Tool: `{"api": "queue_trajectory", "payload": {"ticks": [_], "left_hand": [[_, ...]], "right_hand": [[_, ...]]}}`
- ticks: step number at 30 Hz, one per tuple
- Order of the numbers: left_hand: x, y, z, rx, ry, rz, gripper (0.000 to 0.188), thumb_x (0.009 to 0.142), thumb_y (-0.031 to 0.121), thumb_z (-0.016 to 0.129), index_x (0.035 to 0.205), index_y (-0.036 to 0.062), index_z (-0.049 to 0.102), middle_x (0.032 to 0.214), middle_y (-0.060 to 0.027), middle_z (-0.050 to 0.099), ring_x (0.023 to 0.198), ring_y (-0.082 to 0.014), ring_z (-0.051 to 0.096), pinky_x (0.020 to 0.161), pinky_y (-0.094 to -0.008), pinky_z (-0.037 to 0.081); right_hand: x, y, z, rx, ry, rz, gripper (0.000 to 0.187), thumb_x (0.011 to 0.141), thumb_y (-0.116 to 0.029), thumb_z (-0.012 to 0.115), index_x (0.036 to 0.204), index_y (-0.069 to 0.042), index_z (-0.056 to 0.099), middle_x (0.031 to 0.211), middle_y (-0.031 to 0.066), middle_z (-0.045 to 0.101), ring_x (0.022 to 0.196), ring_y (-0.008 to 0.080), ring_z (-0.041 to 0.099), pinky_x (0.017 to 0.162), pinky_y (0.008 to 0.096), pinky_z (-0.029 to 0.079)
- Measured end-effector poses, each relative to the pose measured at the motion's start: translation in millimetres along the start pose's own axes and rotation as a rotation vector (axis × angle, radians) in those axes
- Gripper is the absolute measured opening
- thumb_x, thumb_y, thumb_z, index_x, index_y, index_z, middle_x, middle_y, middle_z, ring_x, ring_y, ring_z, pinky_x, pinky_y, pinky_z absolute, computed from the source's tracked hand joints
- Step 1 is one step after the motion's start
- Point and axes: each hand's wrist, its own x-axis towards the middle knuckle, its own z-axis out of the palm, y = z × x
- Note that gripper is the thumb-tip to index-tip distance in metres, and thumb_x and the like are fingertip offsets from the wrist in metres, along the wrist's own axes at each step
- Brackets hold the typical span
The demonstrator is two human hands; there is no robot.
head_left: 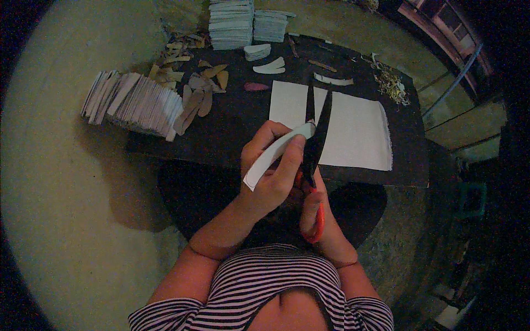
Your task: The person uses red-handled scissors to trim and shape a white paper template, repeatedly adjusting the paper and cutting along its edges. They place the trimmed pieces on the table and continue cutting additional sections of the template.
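Note:
A curved white strip, which looks like card or stiff fabric, is pinched between the thumb and fingers of my left hand. Faint lines run along its lower end. My right hand grips a pair of scissors with dark blades and orange-red handles. The blades point away from me and stand apart, with the strip's upper end at the left blade. Behind the scissors lies a white sheet with a frayed right edge. Part of my right hand's fingers is hidden behind the left hand.
On the dark table, a long row of stacked pieces stands at the left, beside loose brown pieces. Tall white stacks are at the back. Curved white pieces lie mid-table; a pile of scraps is at the right.

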Motion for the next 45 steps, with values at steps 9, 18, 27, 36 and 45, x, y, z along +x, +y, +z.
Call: {"api": "queue_trajectory", "payload": {"ticks": [9, 18, 27, 36, 45], "left_hand": [[1, 7, -1, 0.041, -0.035, 0.008, 0.009, 0.08, 0.008, 0.054, 0.079, -0.0001, 0.05, 0.059, -0.002, 0.052, 0.052, -0.0034, 0.049, 0.042, -0.018, 0.037], [0, -5, -5, -0.11, -0.006, -0.039, 0.012, 0.08, 0.009, 0.054, 0.085, -0.0005, 0.048, 0.071, -0.0027, 0.054, 0.062, -0.0045, 0.052, 0.051, -0.0172, 0.042], [4, -4, -2, -0.102, -0.013, -0.065, 0.014, 0.083, 0.012, 0.052, 0.088, -0.0002, 0.048, 0.074, -0.0028, 0.053, 0.061, -0.0038, 0.05, 0.053, -0.0171, 0.042], [4, -3, -2, 0.033, -0.004, -0.011, 0.013, 0.082, 0.012, 0.053, 0.083, -0.0006, 0.05, 0.069, -0.0014, 0.054, 0.06, -0.0031, 0.051, 0.049, -0.017, 0.04], [5, 0, 0, -0.029, -0.007, -0.055, 0.013, 0.082, 0.012, 0.054, 0.083, -0.0005, 0.051, 0.068, -0.0008, 0.053, 0.06, -0.0033, 0.051, 0.051, -0.0168, 0.041]], "right_hand": [[2, -10, 3, 0.03, 0.018, 0.063, 0.064, 0.075, -0.06, 0.039, 0.107, -0.004, 0.036, 0.073, 0.0, 0.043, 0.062, 0.0072, 0.04, 0.049, 0.0215, 0.033], [-1, 5, -4, 0.052, -0.068, -0.005, 0.075, 0.072, -0.066, 0.036, 0.11, -0.001, 0.034, 0.067, -0.0002, 0.043, 0.054, 0.0076, 0.038, 0.045, 0.0227, 0.031], [2, -6, -2, -0.024, -0.073, 0.005, 0.077, 0.07, -0.068, 0.035, 0.107, -0.001, 0.034, 0.068, -0.0009, 0.041, 0.053, 0.0066, 0.037, 0.044, 0.0216, 0.03], [2, -4, -1, 0.015, -0.037, -0.012, 0.075, 0.073, -0.063, 0.039, 0.112, 0.001, 0.03, 0.069, 0.0005, 0.043, 0.05, 0.0055, 0.035, 0.04, 0.0211, 0.028], [-1, -6, -8, -0.04, -0.079, -0.04, 0.066, 0.078, -0.051, 0.042, 0.113, 0.003, 0.028, 0.064, 0.001, 0.043, 0.049, 0.007, 0.038, 0.041, 0.0223, 0.03]]}}
